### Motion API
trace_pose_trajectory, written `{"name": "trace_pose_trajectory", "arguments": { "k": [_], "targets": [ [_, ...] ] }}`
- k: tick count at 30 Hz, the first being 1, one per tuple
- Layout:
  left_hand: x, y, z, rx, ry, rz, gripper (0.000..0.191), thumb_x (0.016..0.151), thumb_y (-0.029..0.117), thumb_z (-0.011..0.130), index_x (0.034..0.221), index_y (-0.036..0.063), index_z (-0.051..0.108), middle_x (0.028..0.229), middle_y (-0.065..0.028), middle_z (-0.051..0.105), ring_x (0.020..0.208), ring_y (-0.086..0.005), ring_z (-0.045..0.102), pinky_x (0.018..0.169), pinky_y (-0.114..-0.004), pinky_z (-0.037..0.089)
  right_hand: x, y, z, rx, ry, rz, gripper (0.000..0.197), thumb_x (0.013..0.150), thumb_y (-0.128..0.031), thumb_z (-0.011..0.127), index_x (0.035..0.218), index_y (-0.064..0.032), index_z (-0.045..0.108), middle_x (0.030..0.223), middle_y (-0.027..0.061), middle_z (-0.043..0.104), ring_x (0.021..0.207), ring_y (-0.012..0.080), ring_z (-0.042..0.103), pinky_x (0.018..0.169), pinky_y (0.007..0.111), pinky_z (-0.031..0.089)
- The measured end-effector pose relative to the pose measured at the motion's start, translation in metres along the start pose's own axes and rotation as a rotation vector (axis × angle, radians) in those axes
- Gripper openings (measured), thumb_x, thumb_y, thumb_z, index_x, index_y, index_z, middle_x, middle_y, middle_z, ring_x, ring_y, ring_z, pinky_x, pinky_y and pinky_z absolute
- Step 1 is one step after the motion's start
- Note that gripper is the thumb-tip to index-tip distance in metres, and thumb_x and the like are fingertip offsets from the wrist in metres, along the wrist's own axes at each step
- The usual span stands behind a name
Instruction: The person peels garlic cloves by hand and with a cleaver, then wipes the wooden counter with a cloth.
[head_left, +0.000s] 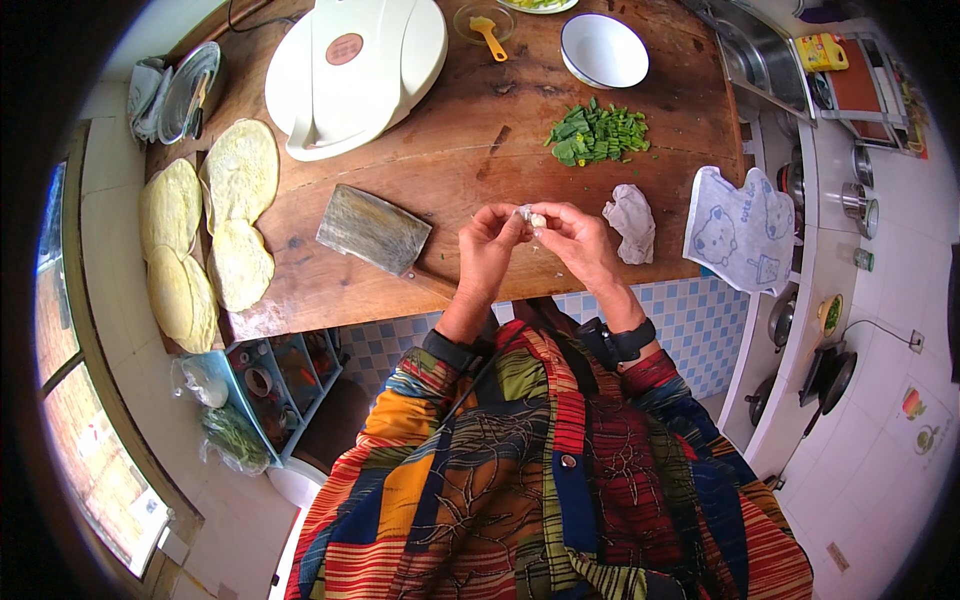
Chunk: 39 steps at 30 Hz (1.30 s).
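Above the front edge of the wooden table, my left hand and my right hand meet at the fingertips. Between them is a small pale garlic clove, pinched by my right fingers, while my left fingers grip whitish papery skin beside it. A cleaver lies flat to the left, its wooden handle running towards my left wrist. Chopped green leaves form a pile beyond my right hand. A crumpled pale cloth rests just right of that hand.
Flat round pancakes lie at the table's left. A large white appliance, a glass bowl with a yellow brush and a white enamel bowl stand farther back. A printed towel hangs over the right edge, near the steel sink.
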<state>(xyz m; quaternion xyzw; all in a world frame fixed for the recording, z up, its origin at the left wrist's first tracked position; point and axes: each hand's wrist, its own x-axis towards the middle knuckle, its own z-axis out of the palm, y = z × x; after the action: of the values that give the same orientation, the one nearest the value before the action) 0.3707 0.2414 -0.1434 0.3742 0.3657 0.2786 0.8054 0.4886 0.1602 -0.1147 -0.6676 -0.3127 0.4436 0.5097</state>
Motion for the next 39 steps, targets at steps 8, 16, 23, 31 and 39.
{"name": "trace_pose_trajectory", "arguments": {
  "k": [8,16,23,31,39],
  "targets": [
    [-0.002,0.009,0.002,0.333,-0.146,-0.026,0.018,0.084,0.011,0.059,0.096,-0.0025,0.059,0.078,-0.004,0.062,0.067,-0.0086,0.056,0.062,-0.021,0.046,-0.001,-0.011,-0.009,-0.08,0.002,-0.021,0.026,0.079,-0.001,0.058,0.104,0.0002,0.052,0.09,0.01,0.063,0.083,0.0138,0.06,0.07,0.026,0.05],
    [0.0,0.006,-0.001,0.081,-0.106,-0.148,0.016,0.085,0.012,0.057,0.094,-0.0013,0.061,0.075,-0.0033,0.062,0.064,-0.0082,0.055,0.059,-0.021,0.046,-0.002,-0.009,-0.007,-0.052,-0.054,-0.061,0.025,0.078,0.001,0.059,0.102,0.0017,0.052,0.089,0.0091,0.063,0.082,0.0134,0.061,0.07,0.026,0.051],
    [-0.001,0.007,0.005,0.019,-0.107,-0.126,0.018,0.086,0.008,0.055,0.099,-0.0041,0.058,0.08,-0.007,0.063,0.065,-0.01,0.058,0.06,-0.022,0.048,-0.001,-0.003,-0.006,0.09,0.04,-0.037,0.021,0.08,0.002,0.058,0.1,0.003,0.054,0.085,0.0075,0.062,0.076,0.0102,0.059,0.067,0.023,0.05],
    [-0.004,0.005,0.007,-0.004,-0.122,-0.184,0.018,0.085,0.007,0.056,0.098,-0.0048,0.059,0.082,-0.0076,0.063,0.07,-0.0118,0.06,0.068,-0.024,0.05,0.0,0.002,0.0,0.172,0.114,-0.025,0.021,0.081,0.001,0.057,0.101,0.0023,0.053,0.083,0.007,0.063,0.071,0.0088,0.058,0.062,0.022,0.048],
    [-0.001,0.0,0.004,-0.22,-0.084,-0.335,0.015,0.087,0.01,0.053,0.095,-0.0017,0.06,0.081,-0.0057,0.062,0.071,-0.0121,0.058,0.065,-0.023,0.048,0.0,-0.005,0.005,0.079,0.196,0.055,0.027,0.081,-0.002,0.058,0.105,0.0026,0.048,0.086,0.0079,0.061,0.072,0.009,0.057,0.063,0.021,0.047]
  ]
}}
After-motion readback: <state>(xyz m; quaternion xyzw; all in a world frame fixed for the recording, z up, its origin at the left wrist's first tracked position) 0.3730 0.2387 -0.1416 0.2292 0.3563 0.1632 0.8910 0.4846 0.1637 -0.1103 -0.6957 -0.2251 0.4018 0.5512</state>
